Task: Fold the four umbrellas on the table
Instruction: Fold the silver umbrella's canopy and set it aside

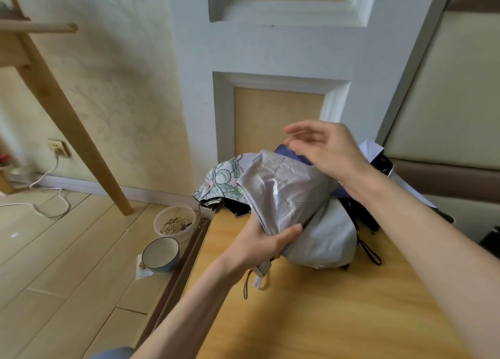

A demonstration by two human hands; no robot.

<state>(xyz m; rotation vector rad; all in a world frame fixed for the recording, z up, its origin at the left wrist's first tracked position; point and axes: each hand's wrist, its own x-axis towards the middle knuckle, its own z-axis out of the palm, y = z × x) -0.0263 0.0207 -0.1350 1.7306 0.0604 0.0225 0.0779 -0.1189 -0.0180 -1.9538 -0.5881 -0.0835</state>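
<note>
My left hand [266,243] grips the lower end of a silver-grey umbrella [286,191], its canopy bunched and pointing up and away. Its wrist strap [246,283] dangles below my fist. My right hand [324,149] hovers over the top of that canopy with fingers spread, holding nothing. Behind it, on the wooden table [338,312], lie a white umbrella with a green print [223,178], a blue one [297,155] mostly hidden by my right hand, and a black one [365,218] with a strap. A pale grey bundle [327,239] rests under the silver canopy.
The table's left edge [189,266] drops to a wooden floor. Down there stand a blue-rimmed bowl [160,253] and a clear tub of grain [174,223]. A slanted wooden leg [81,139] and a white cable [51,196] are at the left. A panelled wall [278,47] rises behind.
</note>
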